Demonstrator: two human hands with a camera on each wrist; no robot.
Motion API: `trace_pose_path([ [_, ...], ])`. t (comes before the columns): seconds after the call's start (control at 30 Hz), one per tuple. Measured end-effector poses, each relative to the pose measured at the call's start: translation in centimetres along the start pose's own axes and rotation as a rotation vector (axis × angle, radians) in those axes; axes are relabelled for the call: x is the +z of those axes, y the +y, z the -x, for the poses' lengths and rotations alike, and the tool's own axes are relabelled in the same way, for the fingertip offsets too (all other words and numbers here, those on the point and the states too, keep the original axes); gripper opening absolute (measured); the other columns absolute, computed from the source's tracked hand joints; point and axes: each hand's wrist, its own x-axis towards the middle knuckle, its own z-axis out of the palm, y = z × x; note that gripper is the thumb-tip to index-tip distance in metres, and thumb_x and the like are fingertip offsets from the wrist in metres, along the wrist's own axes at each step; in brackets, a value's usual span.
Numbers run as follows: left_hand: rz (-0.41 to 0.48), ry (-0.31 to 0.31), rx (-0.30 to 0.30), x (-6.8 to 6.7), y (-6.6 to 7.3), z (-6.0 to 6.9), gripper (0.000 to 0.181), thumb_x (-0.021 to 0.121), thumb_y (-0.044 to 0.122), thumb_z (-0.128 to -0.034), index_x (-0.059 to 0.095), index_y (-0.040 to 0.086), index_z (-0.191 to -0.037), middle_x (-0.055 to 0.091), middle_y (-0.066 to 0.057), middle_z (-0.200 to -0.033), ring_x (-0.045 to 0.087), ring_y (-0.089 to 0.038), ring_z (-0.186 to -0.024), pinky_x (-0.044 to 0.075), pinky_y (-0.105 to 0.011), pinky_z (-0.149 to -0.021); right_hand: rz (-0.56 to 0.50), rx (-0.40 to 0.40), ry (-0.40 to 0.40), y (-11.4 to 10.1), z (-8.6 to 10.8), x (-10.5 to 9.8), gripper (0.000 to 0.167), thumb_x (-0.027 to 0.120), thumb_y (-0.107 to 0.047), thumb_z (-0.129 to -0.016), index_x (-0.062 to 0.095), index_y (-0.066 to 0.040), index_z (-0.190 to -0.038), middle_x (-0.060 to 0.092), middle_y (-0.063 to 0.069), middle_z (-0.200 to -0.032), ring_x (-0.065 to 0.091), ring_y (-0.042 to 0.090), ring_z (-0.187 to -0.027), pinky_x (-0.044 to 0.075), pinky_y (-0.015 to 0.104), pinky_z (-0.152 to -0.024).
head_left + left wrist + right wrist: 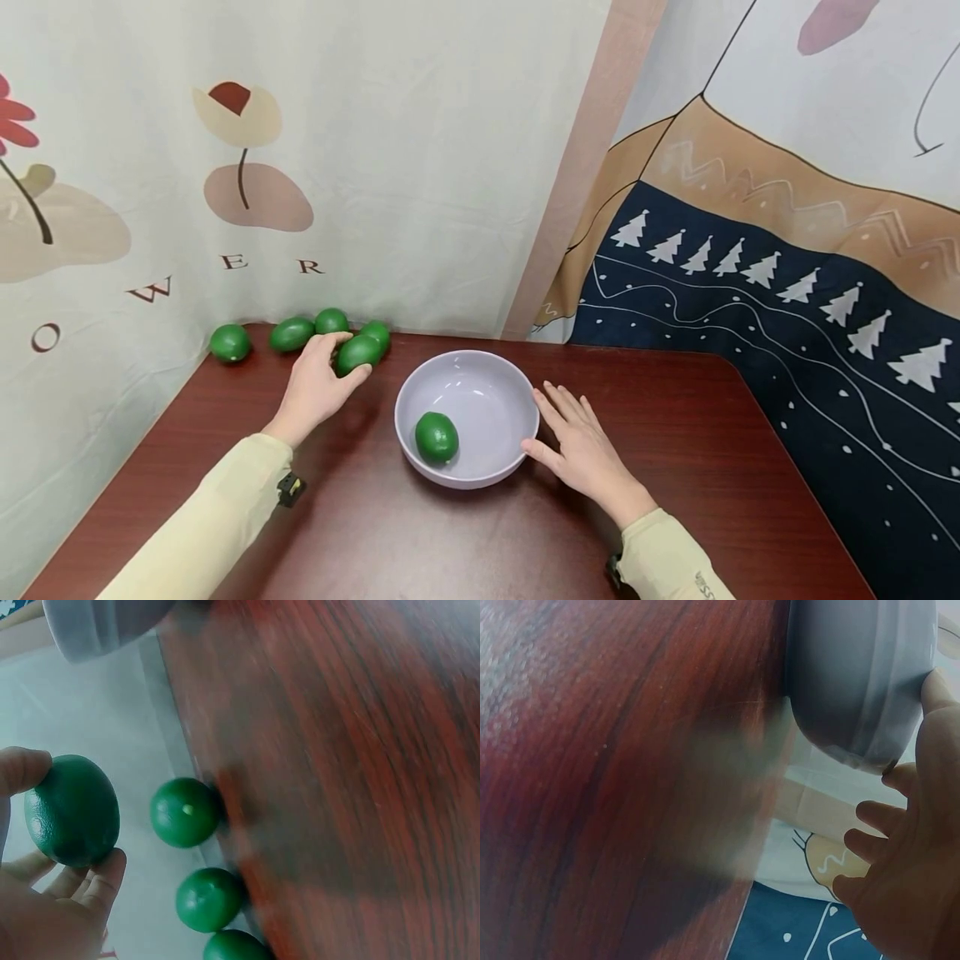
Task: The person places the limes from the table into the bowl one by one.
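In the head view the left hand (315, 385) pinches a green lime (358, 355) between thumb and fingers, beside the other limes. The left wrist view shows that lime (73, 811) held between the thumb and fingers of the left hand (56, 900). A pale lavender bowl (501, 417) stands on the table with one lime (437, 437) lying inside, toward its left. The right hand (581, 450) rests on the bowl's right side, fingers extended; in the right wrist view, the thumb and a fingertip of this hand (915, 847) touch the bowl (855, 675).
Several more limes lie along the back left table edge, among them one at the corner (229, 343), one beside it (292, 334) and one further right (331, 322). The dark red wooden table (375, 533) meets a printed curtain (420, 167) behind it.
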Motion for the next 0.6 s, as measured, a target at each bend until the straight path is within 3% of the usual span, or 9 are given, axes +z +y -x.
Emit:
trace_pose_path([
  [0.6, 0.040, -0.041, 0.001, 1.3, 2.6, 0.6, 0.056, 0.078, 0.019, -0.0895, 0.057, -0.003, -0.137, 0.057, -0.022, -0.125, 0.057, -0.036, -0.106, 0.047, -0.050, -0.093, -0.003, 0.002, -0.004, 0.1, 0.0, 0.0, 0.081, 0.064, -0.056, -0.097, 0.038, -0.013, -0.161, 0.031, 0.013, -0.167, 0.024, 0.035, -0.156, 0.017, 0.061, -0.124],
])
